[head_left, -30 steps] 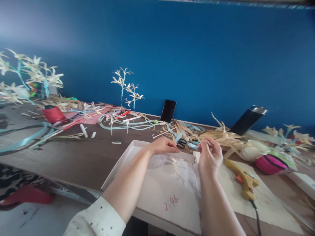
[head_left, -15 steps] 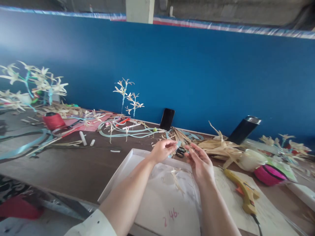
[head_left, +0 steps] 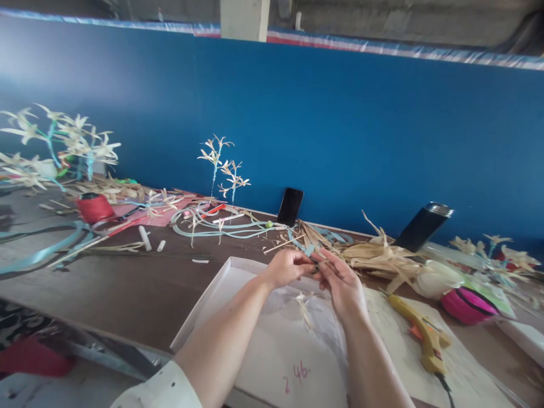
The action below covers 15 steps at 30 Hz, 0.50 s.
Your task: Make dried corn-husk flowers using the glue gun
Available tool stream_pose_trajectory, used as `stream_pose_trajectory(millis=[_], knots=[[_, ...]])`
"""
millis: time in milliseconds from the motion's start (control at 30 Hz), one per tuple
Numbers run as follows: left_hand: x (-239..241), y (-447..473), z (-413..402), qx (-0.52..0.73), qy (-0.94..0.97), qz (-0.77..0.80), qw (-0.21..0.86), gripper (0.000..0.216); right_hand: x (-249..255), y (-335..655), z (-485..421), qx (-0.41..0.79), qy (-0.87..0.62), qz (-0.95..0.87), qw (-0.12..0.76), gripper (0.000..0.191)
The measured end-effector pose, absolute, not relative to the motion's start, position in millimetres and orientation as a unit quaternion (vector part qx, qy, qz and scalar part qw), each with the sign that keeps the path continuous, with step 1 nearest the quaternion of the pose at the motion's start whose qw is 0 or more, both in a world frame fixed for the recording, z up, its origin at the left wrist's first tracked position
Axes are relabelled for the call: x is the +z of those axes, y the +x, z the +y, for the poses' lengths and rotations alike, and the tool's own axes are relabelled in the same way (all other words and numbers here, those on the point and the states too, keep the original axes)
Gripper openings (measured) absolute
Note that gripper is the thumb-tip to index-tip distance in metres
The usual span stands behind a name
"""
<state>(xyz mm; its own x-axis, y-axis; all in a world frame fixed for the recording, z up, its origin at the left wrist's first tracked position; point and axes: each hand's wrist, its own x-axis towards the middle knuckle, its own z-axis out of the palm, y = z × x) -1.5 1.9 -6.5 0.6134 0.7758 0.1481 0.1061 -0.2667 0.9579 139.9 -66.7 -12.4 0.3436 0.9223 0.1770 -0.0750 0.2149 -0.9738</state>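
Above the far end of a white box lid (head_left: pixel 263 340), my two hands meet fingertip to fingertip. My left hand (head_left: pixel 289 268) is closed in a pinch on a short piece of light-blue ribbon (head_left: pixel 310 249), whose end sticks up past the fingers. Touching it from the right, my right hand (head_left: pixel 341 280) is also closed; what its fingertips pinch is too small and covered to make out. A pale dried-husk flower piece (head_left: pixel 303 309) lies on the lid below the hands.
A yellow glue gun (head_left: pixel 420 334) rests on paper at right, beside a pink pouch (head_left: pixel 468 305). Dried husks (head_left: pixel 378 255), a leaning black bottle (head_left: pixel 425 226) and a phone (head_left: pixel 290 206) stand behind. Husk flowers (head_left: pixel 79 136) and a red thread spool (head_left: pixel 94 208) are left.
My hands, apart half a second ago, have come together so that the fingertips meet. The left hand has shifted right with the light-blue ribbon.
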Motion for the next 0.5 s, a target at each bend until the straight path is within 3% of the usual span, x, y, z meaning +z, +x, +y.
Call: stream_pose_trajectory(millis=[500], knots=[[-8.0,-0.7,2.2,0.335,0.703,0.298,0.553,0.029,-10.6,136.9,-71.7,0.400,-0.473,-0.422,0.662,0.050]])
